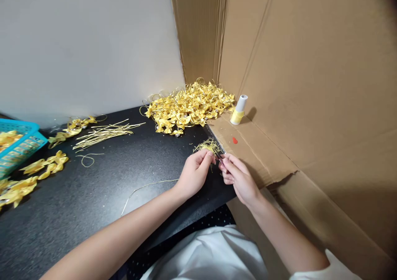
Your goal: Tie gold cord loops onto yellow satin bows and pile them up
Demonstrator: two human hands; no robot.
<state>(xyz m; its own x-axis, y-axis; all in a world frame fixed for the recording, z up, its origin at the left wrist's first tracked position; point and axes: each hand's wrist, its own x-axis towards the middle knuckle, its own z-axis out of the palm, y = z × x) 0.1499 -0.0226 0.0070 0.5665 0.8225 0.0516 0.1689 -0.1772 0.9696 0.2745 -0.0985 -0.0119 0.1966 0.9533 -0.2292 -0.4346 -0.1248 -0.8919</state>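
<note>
My left hand (196, 170) is closed in a pinch on a yellow ribbon bow (211, 148), of which only a bit shows past the fingertips. In my right hand (238, 173) are small dark scissors (219, 157), their blades pointing at the bow; the handles are mostly hidden by the fingers. Just beyond both hands lies a small heap of thin gold cord clippings (201, 144). One long gold cord (149, 184) runs over the black table (102, 189) and passes behind my left wrist.
A big pile of yellow bows (192, 106) stands in the far corner. Cut gold cords (105, 135), loose ribbon bows (52, 164) and a blue basket (23, 158) lie leftward. A white cone spool (238, 110) and red piece (235, 140) rest on cardboard (257, 151). Cardboard walls the right side.
</note>
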